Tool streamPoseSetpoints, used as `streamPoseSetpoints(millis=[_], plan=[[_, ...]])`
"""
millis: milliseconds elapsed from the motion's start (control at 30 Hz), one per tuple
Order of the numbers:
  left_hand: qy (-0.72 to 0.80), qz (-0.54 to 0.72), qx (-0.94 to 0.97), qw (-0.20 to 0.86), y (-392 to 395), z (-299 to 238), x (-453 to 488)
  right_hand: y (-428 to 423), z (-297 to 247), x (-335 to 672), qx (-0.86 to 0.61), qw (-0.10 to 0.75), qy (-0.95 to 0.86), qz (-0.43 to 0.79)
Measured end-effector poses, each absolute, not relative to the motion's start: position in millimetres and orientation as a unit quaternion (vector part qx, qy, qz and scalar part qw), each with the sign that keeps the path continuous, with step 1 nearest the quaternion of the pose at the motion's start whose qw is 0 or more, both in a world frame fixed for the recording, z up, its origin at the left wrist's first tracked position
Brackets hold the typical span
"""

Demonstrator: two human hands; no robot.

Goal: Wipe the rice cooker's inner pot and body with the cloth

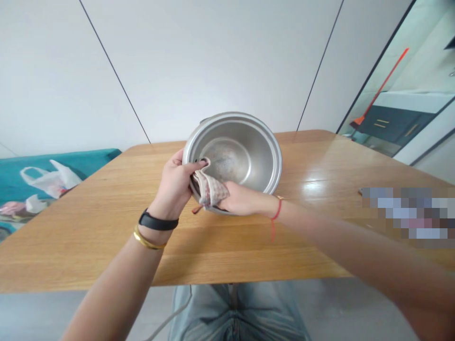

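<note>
Nearest us: lap in pale jeans (pixel 234 312), below the near edge of the wooden table (pixel 106 227).

Left hand (pixel 174 187): closed on the near-left rim of the steel bowl (pixel 256 156), thumb lying over the edge. Black band (pixel 158 221) and gold bangle (pixel 147 240) on that wrist.

Right hand (pixel 241 199): clamped on a checked cloth (pixel 211 189), pressing it to the bowl's near rim, just beside the left hand. Red string (pixel 277 210) at the wrist.

Bowl position: mid-table, tipped toward us and braced between both hands, so we see its inside.

Progress (our judgement): wiping is under way at the near rim. The far wall looks bright. The bottom shows a dull, speckled patch, so we take the inside as only partly wiped. The outer side is hidden, so we cannot rate it.

Surroundings: white plastic bag (pixel 53 180) on a teal surface at left, well apart from the bowl.
</note>
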State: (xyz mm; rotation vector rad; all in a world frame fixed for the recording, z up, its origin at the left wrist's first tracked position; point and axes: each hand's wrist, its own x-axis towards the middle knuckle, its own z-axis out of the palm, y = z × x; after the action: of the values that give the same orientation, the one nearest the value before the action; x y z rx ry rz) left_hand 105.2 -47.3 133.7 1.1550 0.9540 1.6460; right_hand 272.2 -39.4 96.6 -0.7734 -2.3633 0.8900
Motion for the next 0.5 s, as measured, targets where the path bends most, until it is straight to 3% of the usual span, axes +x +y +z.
streamPoseSetpoints(millis=[133,233,333,500], plan=[[0.328,0.703,0.458,0.434,-57.9,122.9,122.6,-16.1,97.6,217.1,-0.299,0.566,-0.639,0.426],[0.291,0.719,0.455,0.438,-60.2,113.6,128.7,-6.5,109.1,198.1,-0.282,0.692,-0.499,0.438],[0.26,0.74,0.452,0.425,-59.1,108.4,123.9,-22.8,123.8,200.4,-0.228,0.713,-0.47,0.468],[0.24,0.773,0.457,0.368,-58.9,105.1,112.8,-62.2,139.1,209.9,-0.138,0.631,-0.519,0.559]])
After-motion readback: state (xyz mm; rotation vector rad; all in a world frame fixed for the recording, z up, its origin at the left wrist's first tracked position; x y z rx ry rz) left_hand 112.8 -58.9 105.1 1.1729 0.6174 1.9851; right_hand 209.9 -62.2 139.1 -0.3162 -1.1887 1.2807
